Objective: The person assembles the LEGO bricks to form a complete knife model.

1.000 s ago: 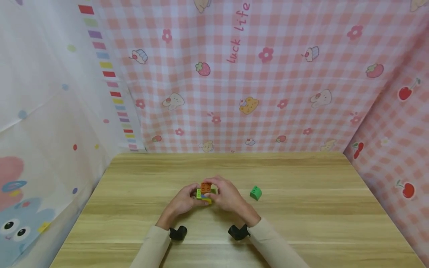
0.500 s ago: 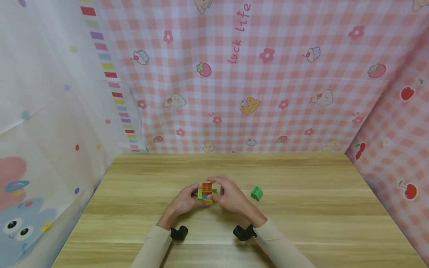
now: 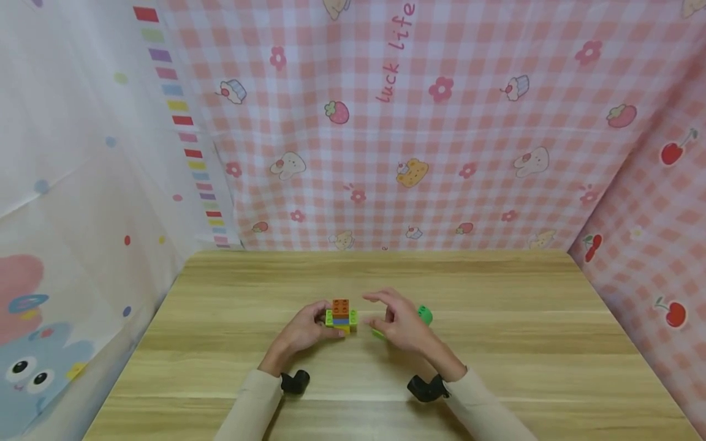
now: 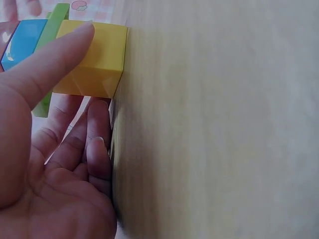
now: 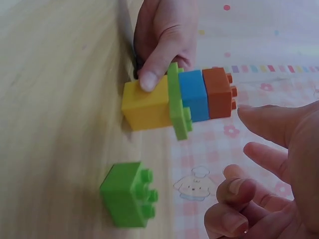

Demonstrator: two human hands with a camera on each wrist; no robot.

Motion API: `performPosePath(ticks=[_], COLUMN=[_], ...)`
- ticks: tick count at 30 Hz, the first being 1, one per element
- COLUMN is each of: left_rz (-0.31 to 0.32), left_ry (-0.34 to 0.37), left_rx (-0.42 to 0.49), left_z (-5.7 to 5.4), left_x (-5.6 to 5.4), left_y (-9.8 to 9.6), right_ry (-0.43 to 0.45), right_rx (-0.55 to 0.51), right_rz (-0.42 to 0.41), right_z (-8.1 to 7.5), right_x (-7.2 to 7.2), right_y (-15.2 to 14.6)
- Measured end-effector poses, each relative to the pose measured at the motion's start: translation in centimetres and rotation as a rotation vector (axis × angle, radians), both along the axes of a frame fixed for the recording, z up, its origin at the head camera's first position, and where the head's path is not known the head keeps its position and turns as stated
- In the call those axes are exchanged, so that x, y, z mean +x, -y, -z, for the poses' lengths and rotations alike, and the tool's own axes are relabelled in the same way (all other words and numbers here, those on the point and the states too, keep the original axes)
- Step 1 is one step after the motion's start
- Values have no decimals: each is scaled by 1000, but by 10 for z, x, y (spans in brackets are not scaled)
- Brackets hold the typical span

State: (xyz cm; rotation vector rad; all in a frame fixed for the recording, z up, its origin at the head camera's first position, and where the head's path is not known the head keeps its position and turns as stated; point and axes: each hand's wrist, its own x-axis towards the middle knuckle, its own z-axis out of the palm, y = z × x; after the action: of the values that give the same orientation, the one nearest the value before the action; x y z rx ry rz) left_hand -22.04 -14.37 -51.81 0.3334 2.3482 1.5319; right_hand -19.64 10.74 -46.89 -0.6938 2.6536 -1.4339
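My left hand (image 3: 306,327) grips the yellow base of a small stack of toy building bricks (image 3: 341,313), thumb across the yellow brick (image 4: 102,57). Above the yellow sit a lime plate (image 5: 175,102), a blue brick (image 5: 193,94) and an orange-brown brick (image 5: 218,93) with studs on top. To the right of the stack hovers my right hand (image 3: 405,321), fingers loosely bent and holding nothing. A green brick (image 5: 124,194) stands on the table in the right wrist view. In the head view, a light green piece (image 3: 377,334) shows partly under my right hand.
A green brick with a rounded side (image 3: 425,315) lies just behind my right hand, partly covered by it. The wooden table (image 3: 496,355) meets a pink checked curtain (image 3: 485,202) at its back edge. Black wrist mounts (image 3: 427,388) sit on both wrists.
My right hand has let go of the orange-brown brick on top of the stack and moved right. It now partly covers the rounded green brick. My left hand stays on the stack.
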Motion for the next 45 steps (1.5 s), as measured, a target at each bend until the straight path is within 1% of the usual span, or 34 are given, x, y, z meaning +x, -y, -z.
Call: performPosePath(ticks=[5,12,21,28,35,42,45], left_rz=[-2,-13,-3,-9,-17,-5,0], left_ry=[1,7,5,9,6,0,0], left_rx=[-4,-3,-9,-23,-20,-16,-10], left_z=[-2,-3,-6,-4,0,-1,-1], left_x=[0,-1,-1,1,0,2,1], left_y=[0,-1,-1,-1,-1,-1,-1], right_ry=[3,22,112,119,121,111,121], right_rx=[-7,12,28,7,33,73,87], right_rz=[23,51,62,65,63,79,89], right_z=[5,13,28,38,43,44,45], right_x=[3,8,14,16,14,13,13], right_y=[-12,-23,-28,-28,-27,-23,-23])
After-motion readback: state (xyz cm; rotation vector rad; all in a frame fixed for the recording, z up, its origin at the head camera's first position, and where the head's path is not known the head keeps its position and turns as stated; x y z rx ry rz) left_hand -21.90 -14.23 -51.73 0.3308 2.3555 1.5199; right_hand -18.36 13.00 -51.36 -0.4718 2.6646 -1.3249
